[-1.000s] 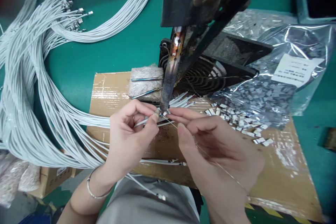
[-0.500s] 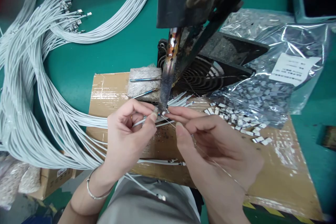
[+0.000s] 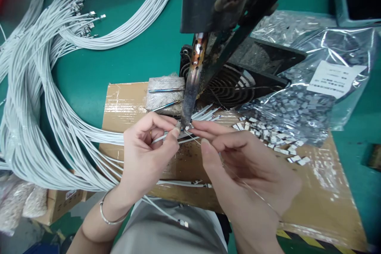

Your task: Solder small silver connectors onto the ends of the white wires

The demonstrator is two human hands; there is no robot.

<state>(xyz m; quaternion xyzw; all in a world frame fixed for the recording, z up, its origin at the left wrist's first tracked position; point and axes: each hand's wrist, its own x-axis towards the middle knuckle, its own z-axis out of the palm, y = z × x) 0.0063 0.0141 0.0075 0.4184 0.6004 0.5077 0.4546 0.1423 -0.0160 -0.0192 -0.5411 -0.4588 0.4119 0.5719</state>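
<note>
My left hand (image 3: 150, 149) is closed in a pinch on a white cable (image 3: 158, 138), its fingertips just left of the tip of a soldering iron (image 3: 191, 97). The iron points down from a dark stand. My right hand (image 3: 247, 166) is closed around a thin solder wire (image 3: 258, 195), which runs across the palm and up to the iron's tip. Its outstretched index and middle fingers reach a small white-and-metal piece (image 3: 187, 127) at the tip. Whether those fingers grip that piece is too small to tell. More white cables lie behind the fingertips.
Large bundles of white cables (image 3: 20, 127) fill the left. Loose small connectors (image 3: 276, 139) lie right of the iron, beside a clear bag (image 3: 315, 99) full of them. A black fan (image 3: 232, 85) stands behind the iron. A wrapped block (image 3: 165, 94) bears two metal rods. Cardboard (image 3: 315, 206) lies underneath.
The whole view has shifted slightly to the right. Both hands, the cable and the solder wire keep their places at the iron's tip.
</note>
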